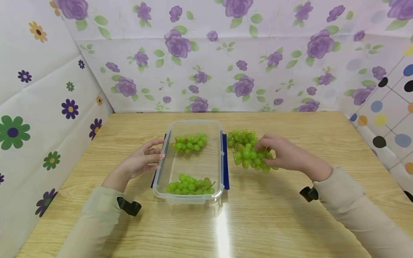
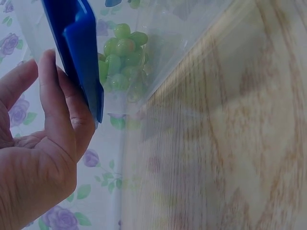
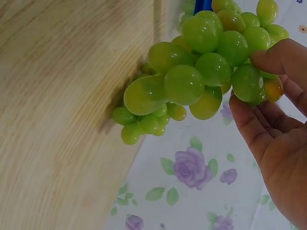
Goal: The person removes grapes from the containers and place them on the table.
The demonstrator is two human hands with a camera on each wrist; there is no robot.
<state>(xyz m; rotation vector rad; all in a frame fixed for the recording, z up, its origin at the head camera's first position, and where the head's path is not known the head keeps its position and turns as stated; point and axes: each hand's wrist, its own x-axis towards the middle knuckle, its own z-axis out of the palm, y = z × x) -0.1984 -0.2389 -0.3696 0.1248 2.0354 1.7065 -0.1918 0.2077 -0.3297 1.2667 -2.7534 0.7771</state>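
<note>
A clear plastic food container [image 1: 193, 166] with blue side clips [image 1: 225, 163] stands lidless on the table. Inside it lie two bunches of green grapes, one at the far end [image 1: 189, 143] and one at the near end [image 1: 190, 185]. My left hand [image 1: 140, 161] is at the container's left side, its loosely bent fingers touching the rim and the left clip [image 2: 81, 48]. To the right of the container, my right hand [image 1: 287, 154] pinches a bunch of green grapes [image 3: 201, 67] between thumb and fingers. Just behind it, another bunch [image 1: 240, 135] rests on the table.
The wooden table [image 1: 274, 215] runs back to a wall covering [image 1: 213, 71] with purple flowers. Patterned sheets also close off the left [image 1: 38, 100] and right sides. A small black camera [image 1: 129, 206] is strapped to each wrist.
</note>
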